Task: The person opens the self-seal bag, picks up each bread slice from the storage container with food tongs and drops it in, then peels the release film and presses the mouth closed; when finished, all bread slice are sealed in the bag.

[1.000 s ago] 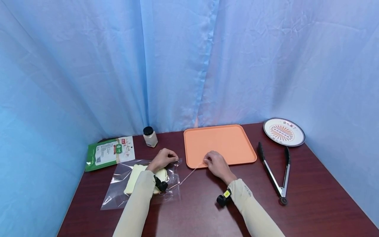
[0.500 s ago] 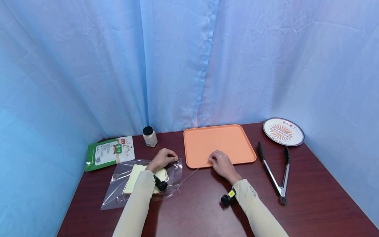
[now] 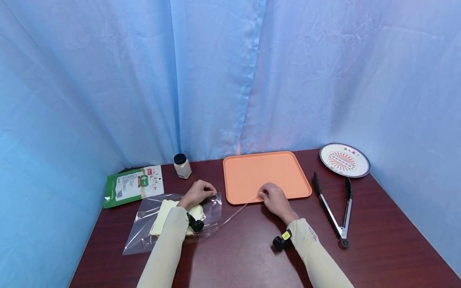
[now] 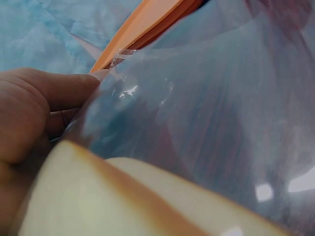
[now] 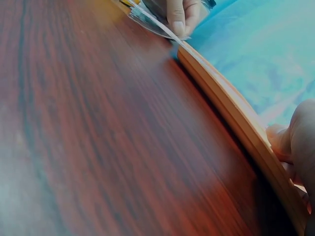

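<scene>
Slices of white bread (image 3: 163,218) lie inside a clear plastic bag (image 3: 138,232) at the left of the table. My left hand (image 3: 198,194) pinches the bag's far right corner between thumb and finger, its forearm crossing over the bread. In the left wrist view the bag film (image 4: 206,108) stretches away from those fingertips, with the crusted bread (image 4: 88,196) close below. A thin clear plastic strip (image 3: 235,214) runs taut from the bag's right edge. My right hand (image 3: 275,200) pinches the strip's other end over the tray's front edge.
An orange tray (image 3: 266,172) lies at the back middle. Metal tongs (image 3: 333,216) with black grips lie spread on the right, near a patterned plate (image 3: 345,160). A black-capped jar (image 3: 182,166) and a green packet (image 3: 133,186) stand at the back left.
My right hand has moved rightward along the tray's front edge, drawing the strip with it. The bag's right edge lies flatter. My left hand stays in place.
</scene>
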{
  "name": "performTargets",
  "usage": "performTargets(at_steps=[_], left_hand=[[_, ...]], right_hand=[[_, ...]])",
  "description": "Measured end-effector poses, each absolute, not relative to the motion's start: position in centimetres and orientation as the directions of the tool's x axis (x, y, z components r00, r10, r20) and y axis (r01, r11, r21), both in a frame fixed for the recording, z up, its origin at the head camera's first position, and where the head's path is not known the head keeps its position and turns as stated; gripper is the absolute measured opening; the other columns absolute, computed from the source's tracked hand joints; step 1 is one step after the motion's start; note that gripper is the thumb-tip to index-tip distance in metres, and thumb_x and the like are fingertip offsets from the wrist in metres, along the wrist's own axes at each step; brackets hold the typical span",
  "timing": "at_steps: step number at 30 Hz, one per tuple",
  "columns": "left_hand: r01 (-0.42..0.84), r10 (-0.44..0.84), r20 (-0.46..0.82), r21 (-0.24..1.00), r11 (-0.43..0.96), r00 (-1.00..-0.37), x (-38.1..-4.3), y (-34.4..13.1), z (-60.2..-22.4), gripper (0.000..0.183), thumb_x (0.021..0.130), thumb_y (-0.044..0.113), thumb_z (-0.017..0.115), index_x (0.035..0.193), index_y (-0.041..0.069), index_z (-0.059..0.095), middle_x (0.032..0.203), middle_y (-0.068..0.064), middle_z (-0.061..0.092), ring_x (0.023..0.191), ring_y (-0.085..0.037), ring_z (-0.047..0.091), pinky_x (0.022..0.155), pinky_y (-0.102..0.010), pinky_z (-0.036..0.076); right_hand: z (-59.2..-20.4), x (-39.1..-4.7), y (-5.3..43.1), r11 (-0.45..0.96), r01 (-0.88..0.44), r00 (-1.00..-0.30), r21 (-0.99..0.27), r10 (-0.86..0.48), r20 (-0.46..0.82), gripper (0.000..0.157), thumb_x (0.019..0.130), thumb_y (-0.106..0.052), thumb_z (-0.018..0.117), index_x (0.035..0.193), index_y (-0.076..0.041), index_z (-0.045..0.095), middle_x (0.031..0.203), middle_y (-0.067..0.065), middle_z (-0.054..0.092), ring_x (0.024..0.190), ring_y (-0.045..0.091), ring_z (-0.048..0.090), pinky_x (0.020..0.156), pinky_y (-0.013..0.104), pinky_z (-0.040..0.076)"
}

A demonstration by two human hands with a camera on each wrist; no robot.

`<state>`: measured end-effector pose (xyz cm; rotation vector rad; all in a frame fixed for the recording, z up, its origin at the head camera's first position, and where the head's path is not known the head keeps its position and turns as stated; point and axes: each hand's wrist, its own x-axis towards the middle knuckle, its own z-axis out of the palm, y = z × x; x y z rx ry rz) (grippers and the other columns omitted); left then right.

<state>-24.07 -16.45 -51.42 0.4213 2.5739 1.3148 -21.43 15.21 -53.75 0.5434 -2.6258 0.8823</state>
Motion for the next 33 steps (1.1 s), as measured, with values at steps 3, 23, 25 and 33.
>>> performTargets(at_steps=[3, 23, 25, 33], left_hand=[[0.149, 0.345, -0.066, 0.816, 0.559, -0.936, -24.1, -16.5, -51.5, 0.009, 0.092, 0.01, 0.07, 0.09, 0.006, 0.079, 0.09, -0.008, 0.076, 0.075, -0.005, 0.058, 0.069, -0.019, 0.047], [0.154, 0.342, -0.048, 0.827, 0.541, -0.938, -24.0, -16.4, -51.5, 0.009, 0.091, 0.008, 0.071, 0.089, 0.005, 0.078, 0.09, -0.009, 0.076, 0.077, -0.006, 0.058, 0.07, -0.02, 0.047], [0.155, 0.343, -0.049, 0.827, 0.541, -0.938, -24.0, -16.3, -51.5, 0.008, 0.091, 0.008, 0.071, 0.089, 0.005, 0.078, 0.09, -0.009, 0.076, 0.077, -0.006, 0.058, 0.071, -0.02, 0.047], [0.16, 0.344, -0.048, 0.82, 0.55, -0.938, -24.0, -16.4, -51.4, 0.009, 0.091, 0.009, 0.071, 0.089, 0.005, 0.079, 0.09, -0.009, 0.076, 0.077, -0.006, 0.057, 0.07, -0.02, 0.047]], right_hand=[[-53.7, -21.3, 15.6, 0.739, -0.437, -0.883, -0.512, -0.245, 0.401, 0.01, 0.089, -0.01, 0.074, 0.083, -0.014, 0.068, 0.082, 0.0, 0.065, 0.077, 0.011, 0.06, 0.07, 0.032, 0.052], [-53.2, -19.5, 19.1, 0.754, -0.484, -0.833, -0.444, -0.243, 0.496, 0.012, 0.087, -0.008, 0.076, 0.082, -0.014, 0.067, 0.085, 0.0, 0.065, 0.083, 0.015, 0.059, 0.074, 0.036, 0.051], [-53.2, -19.1, 19.6, 0.752, -0.495, -0.822, -0.435, -0.243, 0.515, 0.013, 0.085, -0.006, 0.077, 0.081, -0.014, 0.067, 0.084, 0.0, 0.065, 0.082, 0.015, 0.06, 0.073, 0.036, 0.052], [-53.8, -18.2, 22.0, 0.795, -0.462, -0.806, -0.393, -0.191, 0.56, 0.012, 0.082, -0.007, 0.08, 0.082, -0.013, 0.069, 0.081, 0.0, 0.066, 0.078, 0.015, 0.062, 0.07, 0.036, 0.052]])
